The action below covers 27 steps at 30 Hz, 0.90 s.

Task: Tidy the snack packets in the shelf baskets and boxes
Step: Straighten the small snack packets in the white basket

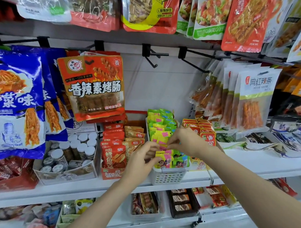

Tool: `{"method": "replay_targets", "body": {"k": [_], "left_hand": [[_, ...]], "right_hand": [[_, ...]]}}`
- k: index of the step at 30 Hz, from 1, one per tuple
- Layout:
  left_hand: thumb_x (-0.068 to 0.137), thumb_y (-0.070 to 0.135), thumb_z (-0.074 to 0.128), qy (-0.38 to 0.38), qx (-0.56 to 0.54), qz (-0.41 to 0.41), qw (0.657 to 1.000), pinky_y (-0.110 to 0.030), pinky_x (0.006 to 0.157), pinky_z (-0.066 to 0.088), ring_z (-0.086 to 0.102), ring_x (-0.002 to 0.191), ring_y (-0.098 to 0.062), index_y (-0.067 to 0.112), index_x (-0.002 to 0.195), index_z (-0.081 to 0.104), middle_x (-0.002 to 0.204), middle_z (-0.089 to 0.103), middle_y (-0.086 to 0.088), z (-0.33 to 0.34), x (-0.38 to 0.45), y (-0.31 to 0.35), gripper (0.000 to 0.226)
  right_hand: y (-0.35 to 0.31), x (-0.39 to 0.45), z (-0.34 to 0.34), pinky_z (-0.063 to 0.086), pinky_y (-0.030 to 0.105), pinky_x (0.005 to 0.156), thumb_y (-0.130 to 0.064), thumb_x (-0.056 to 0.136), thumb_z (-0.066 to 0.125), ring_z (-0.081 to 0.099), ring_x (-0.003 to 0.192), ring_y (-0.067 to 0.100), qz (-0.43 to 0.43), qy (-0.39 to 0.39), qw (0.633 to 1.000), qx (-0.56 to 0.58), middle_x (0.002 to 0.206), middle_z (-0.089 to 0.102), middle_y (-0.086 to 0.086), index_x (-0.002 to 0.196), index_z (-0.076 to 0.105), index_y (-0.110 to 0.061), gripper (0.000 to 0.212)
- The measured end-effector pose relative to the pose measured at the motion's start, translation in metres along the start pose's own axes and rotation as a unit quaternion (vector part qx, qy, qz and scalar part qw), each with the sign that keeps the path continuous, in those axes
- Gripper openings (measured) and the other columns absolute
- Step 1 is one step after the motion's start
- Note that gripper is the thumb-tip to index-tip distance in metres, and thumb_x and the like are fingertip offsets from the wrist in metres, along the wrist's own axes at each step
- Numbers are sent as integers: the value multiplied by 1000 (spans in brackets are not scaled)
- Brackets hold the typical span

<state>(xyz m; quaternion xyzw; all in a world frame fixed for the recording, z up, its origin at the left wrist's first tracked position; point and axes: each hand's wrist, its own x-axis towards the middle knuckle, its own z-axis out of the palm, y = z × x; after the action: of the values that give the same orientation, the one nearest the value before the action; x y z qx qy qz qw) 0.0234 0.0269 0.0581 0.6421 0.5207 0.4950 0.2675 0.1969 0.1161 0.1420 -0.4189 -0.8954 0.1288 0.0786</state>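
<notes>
Ideally, the left hand (140, 158) steadies the front yellow packets (163, 158) in the white basket (167, 177) at six o'clock of the middle shelf, while the right hand (183, 141) pinches one packet upright, square with its row.

White perforated basket (168, 177) holds yellow-and-green packets (160, 130) (pink patches); red box (110, 174) beside it.

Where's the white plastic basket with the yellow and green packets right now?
The white basket sits centre frame on the middle shelf, right of the red fish-tofu box, with both hands over its yellow and green packets.
</notes>
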Motion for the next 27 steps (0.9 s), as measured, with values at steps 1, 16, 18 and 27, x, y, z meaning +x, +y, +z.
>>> {"method": "replay_targets", "body": {"k": [1,16,18,27], "left_hand": [[85,12,74,-2,4,2,1000,-12,80,51,65,90,4,31,104,65,98,69,15,0,1,0,29],[88,20,72,39,-73,-91,992,-12,75,51,64,89,1,23,104,67,102,68,8,-9,18,28,17],[89,20,70,47,-114,-108,987,-7,76,47,61,94,6,23,114,61,111,64,9,-12,25,39,27],[97,13,55,-26,-279,-180,943,-25,79,58,70,85,-17,-9,97,55,93,66,-18,-8,18,57,23]], "right_hand": [[0,0,2,52,30,84,-28,87,72,65,91,16,1,12,1000,-6,99,73,2,97,79,-15,18],[2,-11,-93,61,38,71,-22,91,67,72,64,13,61,281,939,188,83,75,1,92,71,-15,8],[4,-10,-101,62,41,71,-22,90,68,73,65,17,75,288,929,219,81,75,2,95,72,-13,11],[-1,-20,-116,60,26,58,-13,89,70,74,67,16,133,265,885,359,77,75,6,86,70,-9,5]]}}
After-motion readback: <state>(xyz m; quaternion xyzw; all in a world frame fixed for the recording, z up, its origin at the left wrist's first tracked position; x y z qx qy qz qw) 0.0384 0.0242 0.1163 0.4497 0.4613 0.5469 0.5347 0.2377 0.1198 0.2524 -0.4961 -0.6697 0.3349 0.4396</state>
